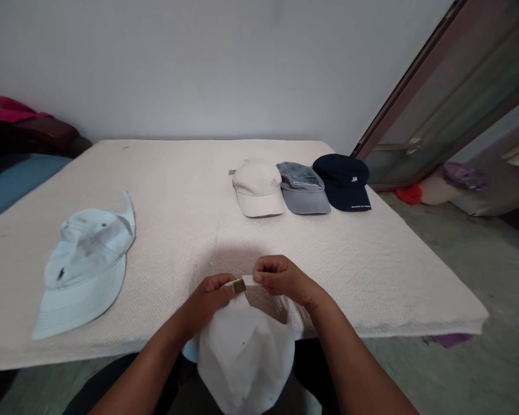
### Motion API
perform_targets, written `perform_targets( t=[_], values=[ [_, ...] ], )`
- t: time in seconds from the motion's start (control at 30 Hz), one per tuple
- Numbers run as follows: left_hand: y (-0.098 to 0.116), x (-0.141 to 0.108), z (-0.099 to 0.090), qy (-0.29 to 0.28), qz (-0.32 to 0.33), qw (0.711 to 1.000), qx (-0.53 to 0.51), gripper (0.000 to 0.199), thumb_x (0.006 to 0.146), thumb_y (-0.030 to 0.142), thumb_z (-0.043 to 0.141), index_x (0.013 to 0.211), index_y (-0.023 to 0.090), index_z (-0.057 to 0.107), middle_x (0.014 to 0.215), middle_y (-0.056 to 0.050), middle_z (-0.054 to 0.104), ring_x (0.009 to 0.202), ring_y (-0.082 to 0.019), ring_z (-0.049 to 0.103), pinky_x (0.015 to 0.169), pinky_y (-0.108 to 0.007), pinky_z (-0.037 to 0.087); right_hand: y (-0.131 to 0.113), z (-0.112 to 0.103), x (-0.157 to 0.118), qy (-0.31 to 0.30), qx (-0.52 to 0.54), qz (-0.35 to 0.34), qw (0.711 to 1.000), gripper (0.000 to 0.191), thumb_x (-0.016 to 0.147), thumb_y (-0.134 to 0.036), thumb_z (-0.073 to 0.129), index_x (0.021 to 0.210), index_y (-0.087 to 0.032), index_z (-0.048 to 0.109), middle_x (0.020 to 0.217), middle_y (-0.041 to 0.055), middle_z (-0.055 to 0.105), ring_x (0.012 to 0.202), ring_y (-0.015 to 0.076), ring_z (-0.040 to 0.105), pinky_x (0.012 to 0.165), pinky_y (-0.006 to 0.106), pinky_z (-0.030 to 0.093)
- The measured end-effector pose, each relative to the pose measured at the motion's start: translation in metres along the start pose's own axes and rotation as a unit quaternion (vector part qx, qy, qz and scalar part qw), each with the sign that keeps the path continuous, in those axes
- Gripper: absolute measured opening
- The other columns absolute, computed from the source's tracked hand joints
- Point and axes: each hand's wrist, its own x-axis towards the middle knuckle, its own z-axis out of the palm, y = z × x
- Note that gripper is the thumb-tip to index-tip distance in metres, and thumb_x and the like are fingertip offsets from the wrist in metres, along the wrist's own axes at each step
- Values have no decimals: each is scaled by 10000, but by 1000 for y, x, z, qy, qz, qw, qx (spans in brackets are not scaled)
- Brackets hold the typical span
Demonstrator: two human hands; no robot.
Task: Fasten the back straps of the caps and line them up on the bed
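Note:
A white baseball cap (pixel 246 351) hangs at the near edge of the table, its rear opening turned upward. My left hand (pixel 211 297) pinches the back strap beside a brass-coloured buckle (pixel 239 286). On the other side of the buckle, my right hand (pixel 285 279) grips the white strap (pixel 251 280) between thumb and fingers. The strap runs through or up to the buckle; which of these I cannot tell. Part of a pale blue brim shows under the cap on the left.
A light blue cap (pixel 86 259) with its strap loose lies at left on the cloth-covered table (pixel 177 190). At the back right sit a cream cap (pixel 258 187), a grey cap (pixel 305 189) and a navy cap (pixel 342 181) in a row. Behind is a wall (pixel 207 69).

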Motion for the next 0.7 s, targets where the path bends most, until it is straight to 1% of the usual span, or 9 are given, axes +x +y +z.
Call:
perform_targets(
  t=[0.13, 0.23, 0.37, 0.43, 0.53, 0.7],
  values=[
    [-1, 0, 0, 8, 5, 1000, 1, 176, 765, 339, 654, 799, 167, 665, 547, 30, 525, 443, -76, 389, 451, -208, 241, 1, 1, 1, -18, -18, 1, 1000, 195, 753, -320, 649, 690, -157, 562, 516, -63, 414, 446, 52, 316, 424, 204, 214],
    [-1, 0, 0, 11, 9, 1000, -11, 178, 752, 342, 663, 779, 166, 669, 540, 22, 541, 437, -86, 399, 444, -215, 244, 1, 2, 1, -30, -15, 5, 999, 201, 738, -327, 663, 688, -158, 567, 517, -63, 420, 444, 51, 315, 425, 204, 219],
    [-1, -1, -1, 11, 5, 1000, -25, 191, 743, 339, 656, 819, 167, 688, 585, -5, 600, 467, -113, 457, 451, -222, 275, 1, 1, 0, -24, 20, -3, 1000, 211, 744, -351, 660, 716, -160, 574, 485, -72, 404, 429, 52, 308, 421, 202, 198],
    [0, -1, 0, 11, 4, 999, -31, 171, 748, 328, 650, 800, 168, 680, 599, -4, 604, 485, -115, 470, 466, -219, 293, 2, 1, 1, -18, 29, -1, 999, 212, 744, -353, 663, 726, -160, 577, 480, -72, 404, 425, 53, 309, 417, 203, 187],
    [1, -1, 1, 6, -3, 999, -44, 152, 757, 317, 645, 771, 166, 659, 594, 8, 585, 487, -103, 460, 479, -211, 302, 4, 2, 2, -16, 48, 2, 999, 213, 734, -346, 674, 723, -162, 567, 490, -76, 402, 420, 49, 302, 412, 203, 178],
    [1, 0, 1, 3, -13, 998, -54, 166, 765, 326, 647, 793, 163, 652, 591, 13, 570, 472, -89, 444, 469, -205, 285, 5, 3, 2, -21, 59, -6, 998, 207, 747, -338, 666, 726, -162, 559, 465, -83, 393, 413, 49, 296, 404, 201, 175]
  ],
)
